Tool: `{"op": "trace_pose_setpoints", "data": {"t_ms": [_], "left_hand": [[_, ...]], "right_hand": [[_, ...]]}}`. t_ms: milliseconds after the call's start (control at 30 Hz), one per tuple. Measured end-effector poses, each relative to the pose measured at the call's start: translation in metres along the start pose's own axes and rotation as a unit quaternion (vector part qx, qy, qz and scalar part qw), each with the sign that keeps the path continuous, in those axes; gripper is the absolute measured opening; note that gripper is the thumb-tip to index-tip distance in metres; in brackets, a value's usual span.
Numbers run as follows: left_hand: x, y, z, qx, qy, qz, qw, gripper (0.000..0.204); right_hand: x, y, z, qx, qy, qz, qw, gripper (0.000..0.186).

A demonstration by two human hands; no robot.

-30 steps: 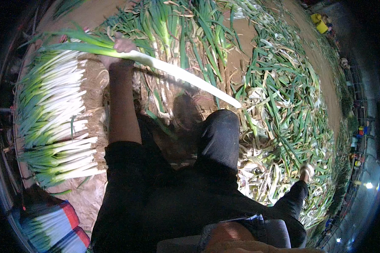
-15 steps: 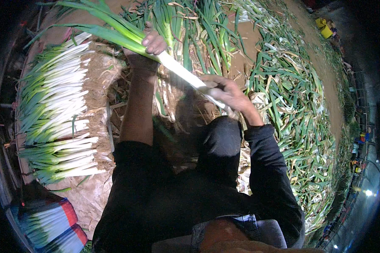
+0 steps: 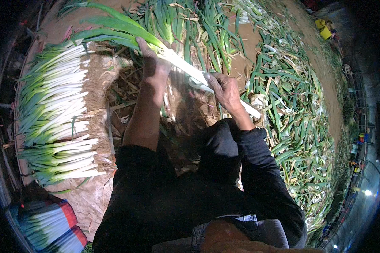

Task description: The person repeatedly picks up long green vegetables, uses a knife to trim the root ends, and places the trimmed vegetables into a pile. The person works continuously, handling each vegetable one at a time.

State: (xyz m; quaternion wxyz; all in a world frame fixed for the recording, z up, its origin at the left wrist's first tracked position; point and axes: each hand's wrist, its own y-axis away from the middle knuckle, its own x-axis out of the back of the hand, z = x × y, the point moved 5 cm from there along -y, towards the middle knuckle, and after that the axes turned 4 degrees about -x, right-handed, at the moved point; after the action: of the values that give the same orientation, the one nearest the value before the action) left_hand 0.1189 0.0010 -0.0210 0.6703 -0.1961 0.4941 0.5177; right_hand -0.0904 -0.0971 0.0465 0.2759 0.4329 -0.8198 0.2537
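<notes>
A long green onion (image 3: 179, 62) slants across in front of me, its green leaves toward the far left and its white end toward the right. My left hand (image 3: 154, 57) is closed round it where green turns to white, with the thumb raised along the stalk and the other fingers mostly hidden. Farther down the white shaft, my right hand (image 3: 226, 89) is closed on the stalk, thumb on top. A pale strip of outer skin (image 3: 199, 85) hangs beside the shaft at the right fingers. The bare white end (image 3: 251, 110) sticks out beyond my right wrist.
Trimmed green onions (image 3: 65, 105) lie in a long row at the left, roots toward me. Untrimmed onions (image 3: 166, 21) stand bunched ahead. A heap of stripped leaves (image 3: 297, 114) spreads along the right. Packages with red edges (image 3: 50, 221) sit at the lower left.
My right hand has turned and the onion's white end now reaches farther right. My left hand has dropped slightly nearer, its thumb now showing beside the stalk.
</notes>
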Motion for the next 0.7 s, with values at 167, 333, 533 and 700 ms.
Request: {"op": "trace_pose_setpoints", "data": {"t_ms": [167,333,533,700], "left_hand": [[-0.011,0.023,0.002,-0.094,0.025,-0.083,0.992,0.068],[-0.002,-0.008,0.002,0.091,0.220,-0.358,0.903,0.067],[0.009,-0.016,0.038,0.164,0.236,-0.419,0.861,0.071],[0.024,-0.029,0.082,0.126,0.192,-0.437,0.870,0.071]], "right_hand": [[0.002,0.004,0.006,0.062,0.173,0.093,0.979,0.033],[0.016,-0.006,0.036,-0.084,-0.021,0.126,0.988,0.039],[0.084,0.033,0.154,-0.240,-0.657,0.074,0.711,0.016],[0.265,0.227,0.310,-0.337,-0.008,0.271,0.902,0.039]]}}
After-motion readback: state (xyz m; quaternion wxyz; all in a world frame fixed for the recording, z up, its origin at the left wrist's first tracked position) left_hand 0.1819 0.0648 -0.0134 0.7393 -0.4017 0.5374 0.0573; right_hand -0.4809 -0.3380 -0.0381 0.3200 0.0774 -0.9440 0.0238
